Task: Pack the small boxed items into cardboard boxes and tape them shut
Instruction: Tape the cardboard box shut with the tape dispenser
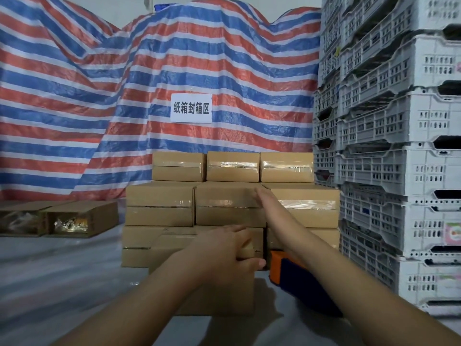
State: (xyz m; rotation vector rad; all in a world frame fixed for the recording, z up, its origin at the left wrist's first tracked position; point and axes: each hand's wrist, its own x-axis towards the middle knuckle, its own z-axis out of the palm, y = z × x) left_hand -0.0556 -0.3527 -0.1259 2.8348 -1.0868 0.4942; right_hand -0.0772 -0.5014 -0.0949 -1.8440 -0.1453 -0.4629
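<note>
In front of the stacked taped cartons (pixel 230 204), the left hand (pixel 224 250) grips the near cardboard box (pixel 214 293); the right hand (pixel 265 197), fingers straight, presses the stack. A careless shove could topple the far top row.

The near cardboard box (pixel 189 248) was largely covered by the left hand (pixel 224 253) and forearm — its top seam could not be read. The orange and blue tape dispenser (pixel 282 265) lay mostly behind the right forearm (pixel 306 248), its roll and blade unseen. The right hand (pixel 265 198) was blurred, so whether it touched the stacked boxes (pixel 159 206) was unclear. Contents of the open cartons (pixel 69 222) at left were too glary to identify — the leftmost ran off the edge, as did the grey crates (pixel 411 121)
</note>
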